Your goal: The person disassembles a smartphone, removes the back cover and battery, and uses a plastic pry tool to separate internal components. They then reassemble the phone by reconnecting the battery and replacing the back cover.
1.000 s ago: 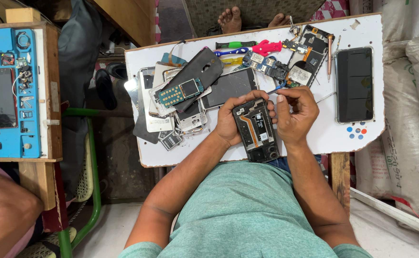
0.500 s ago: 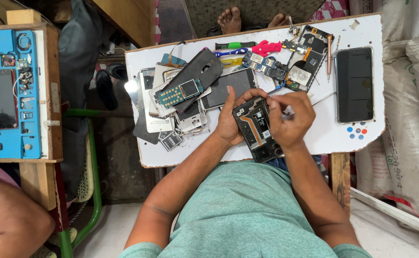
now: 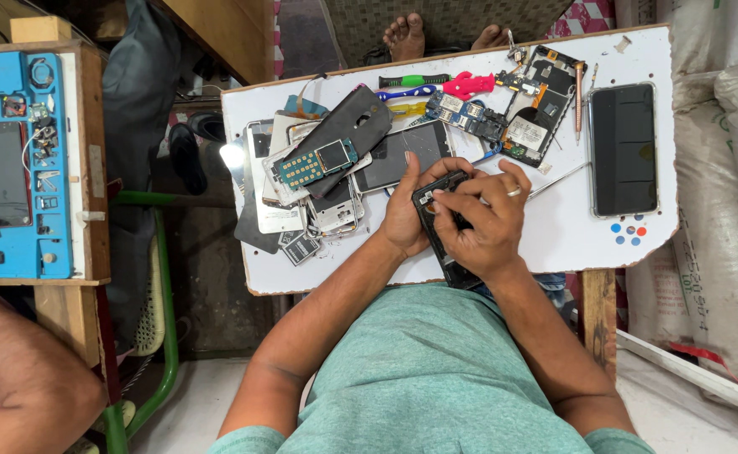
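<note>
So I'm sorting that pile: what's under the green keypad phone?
The green keypad phone lies on a dark back cover, over stacked white phone frames and a dark screen panel. Anything deeper in the pile is covered.

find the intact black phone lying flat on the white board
In the head view the black phone lies on the white board's right side, right of the hands, just above some coloured dots.

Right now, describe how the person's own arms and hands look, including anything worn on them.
Both forearms are bare from the short sleeves of a teal-green T-shirt down. The right hand wears a plain pale metal ring on one finger. The left hand shows no ring, watch or glove. No cables or markings show on either arm.
</note>
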